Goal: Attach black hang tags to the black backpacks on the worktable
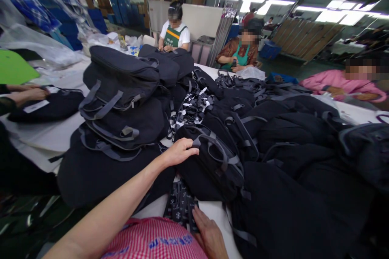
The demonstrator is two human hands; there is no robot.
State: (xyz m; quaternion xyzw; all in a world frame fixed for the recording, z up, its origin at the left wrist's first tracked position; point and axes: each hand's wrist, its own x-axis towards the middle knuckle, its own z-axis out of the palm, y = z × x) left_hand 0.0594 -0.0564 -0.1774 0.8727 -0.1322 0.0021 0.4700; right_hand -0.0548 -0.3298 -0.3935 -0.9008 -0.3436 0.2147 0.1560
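Think of a clock laid over all I see: the black bag (209,170) is just below the middle, between 5 and 6 o'clock, on the white desk (212,207). My left grip (182,151), at its upper left corner, is pinched on the edge by the grey trim. My right grip (209,232) is down at 6 o'clock with its fingers out straight, next to a dark cloth with white marks (179,202); I cannot tell if it pinches that cloth. I think the bag is soft and floppy, not heavy if there is nothing in it, and it should not break or slip much. It may sag if I take just one corner. The best place to hold it looks like the grey handle (224,158) on its top, with a second hold low on its side. A tall stack of bags (121,125) is at 9 o'clock, and a big dark pile (291,170) is between 3 and 4. Small straps with white bits (191,107) lie in the middle. Far out at 9 o'clock, another person's hands (32,95) hold a black cloth piece (60,107).
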